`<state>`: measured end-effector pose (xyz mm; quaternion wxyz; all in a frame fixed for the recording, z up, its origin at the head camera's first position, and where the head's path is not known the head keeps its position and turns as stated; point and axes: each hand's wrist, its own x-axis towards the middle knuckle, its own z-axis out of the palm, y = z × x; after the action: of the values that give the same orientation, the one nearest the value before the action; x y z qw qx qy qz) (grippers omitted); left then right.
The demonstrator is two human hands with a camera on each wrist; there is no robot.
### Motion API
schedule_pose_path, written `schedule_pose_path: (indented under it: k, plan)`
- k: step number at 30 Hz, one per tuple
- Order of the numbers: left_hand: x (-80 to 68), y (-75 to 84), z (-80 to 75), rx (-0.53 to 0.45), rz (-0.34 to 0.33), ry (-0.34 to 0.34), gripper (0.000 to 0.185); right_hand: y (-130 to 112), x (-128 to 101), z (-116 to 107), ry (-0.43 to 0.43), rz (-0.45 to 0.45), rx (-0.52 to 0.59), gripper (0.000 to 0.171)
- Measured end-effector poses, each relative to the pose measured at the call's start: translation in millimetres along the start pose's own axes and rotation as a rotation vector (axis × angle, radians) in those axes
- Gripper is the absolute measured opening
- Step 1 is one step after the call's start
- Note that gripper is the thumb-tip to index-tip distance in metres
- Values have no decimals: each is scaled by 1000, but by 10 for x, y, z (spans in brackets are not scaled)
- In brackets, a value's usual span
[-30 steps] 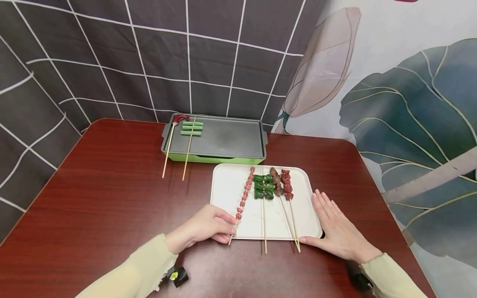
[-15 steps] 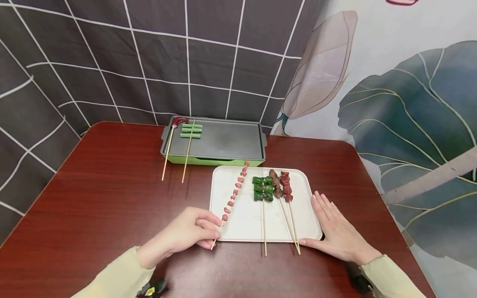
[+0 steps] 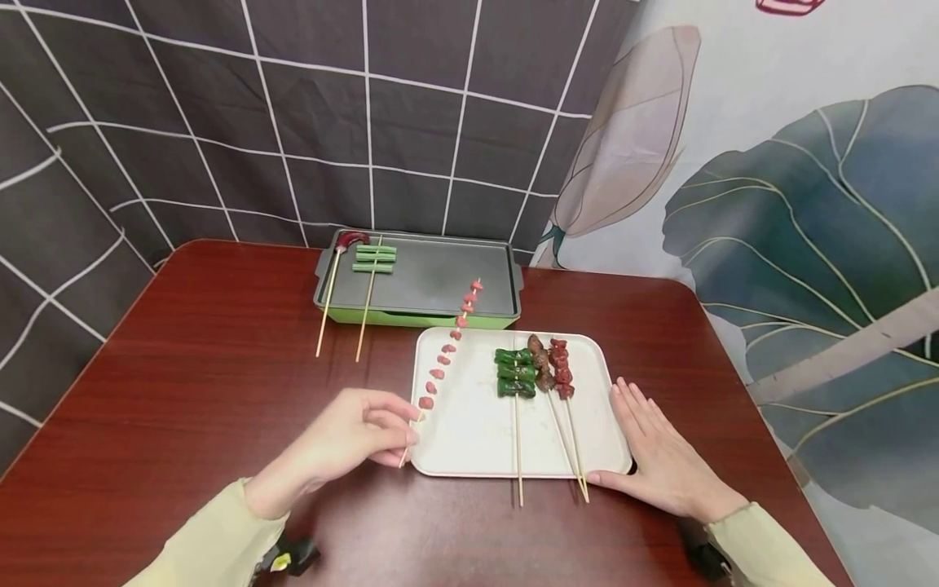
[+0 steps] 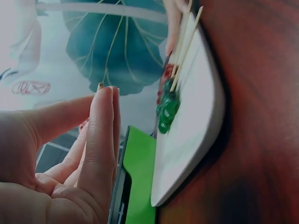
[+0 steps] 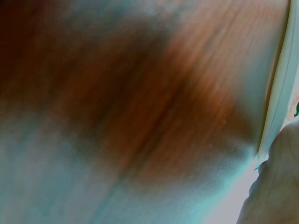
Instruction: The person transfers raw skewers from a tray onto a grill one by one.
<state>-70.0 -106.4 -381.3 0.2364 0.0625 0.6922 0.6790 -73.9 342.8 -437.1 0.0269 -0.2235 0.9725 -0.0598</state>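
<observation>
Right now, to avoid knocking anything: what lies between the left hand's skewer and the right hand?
Left to right in the head view, the green skewer, the brown skewer and the dark red skewer lie on the white tray.

The table (image 3: pixel 220 359) has a glossy wood-grain surface. The tray (image 3: pixel 465 436) looks like smooth plastic; the griddle plate (image 3: pixel 440 281) is matt. Skewer sticks (image 3: pixel 518 448) are bare wood. The backdrop (image 3: pixel 418 118) is creased cloth.

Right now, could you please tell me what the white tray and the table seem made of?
White tray: probably plastic, smooth, given its even colour and rounded corners.
Table: wood or wood-look laminate, glossy, given the grain streaks and pale glare.
</observation>
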Motion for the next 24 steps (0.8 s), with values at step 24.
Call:
schedule_pose_path:
  k: [24]
  plan:
    - [604, 386, -356, -59, 23, 215, 37, -25, 1, -19, 33, -29, 0, 119]
